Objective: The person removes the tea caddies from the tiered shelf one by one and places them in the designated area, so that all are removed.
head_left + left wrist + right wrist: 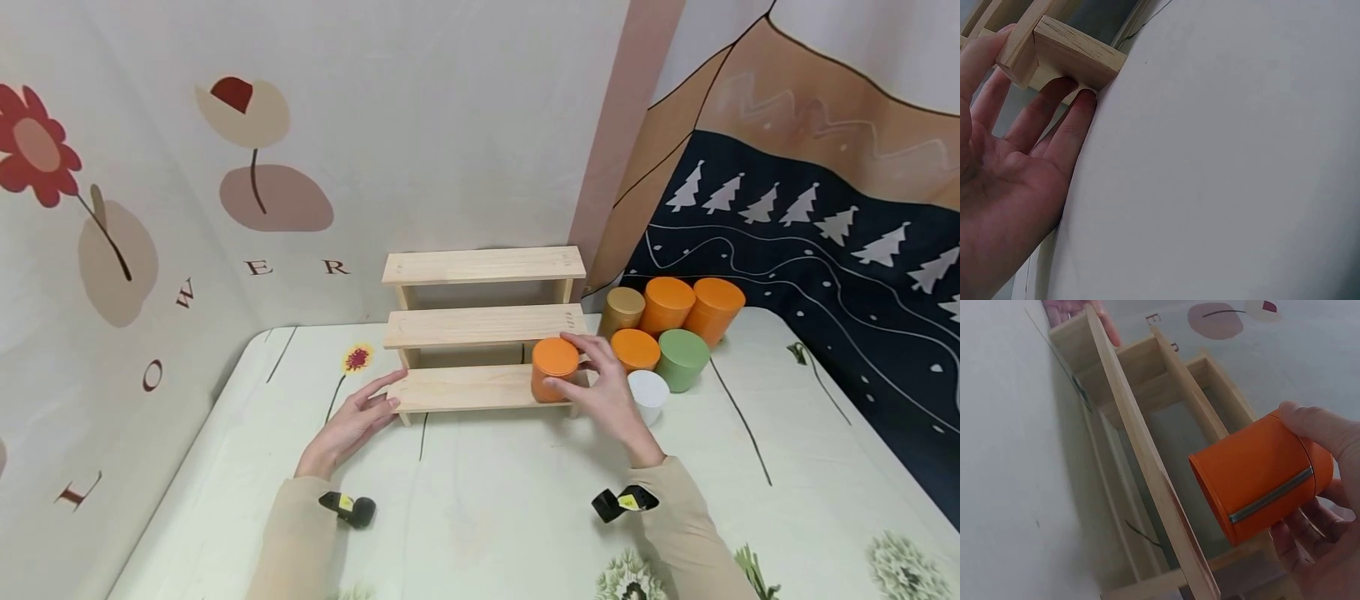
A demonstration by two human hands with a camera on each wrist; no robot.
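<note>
A three-step wooden shelf stands against the wall cloth. My right hand grips an orange lidded canister over the right end of the lowest step. In the right wrist view, thumb and fingers wrap the lid end of the canister; a silver strip runs along its side, and its base appears slightly off the board. At the lowest step's left end, my left hand holds the board between thumb and fingers. The left wrist view shows fingertips against that end of the shelf.
Right of the shelf stand more canisters: a gold one, several orange ones, a green one and a white one. A pale flower-printed cloth covers the table. Patterned cloth hangs behind.
</note>
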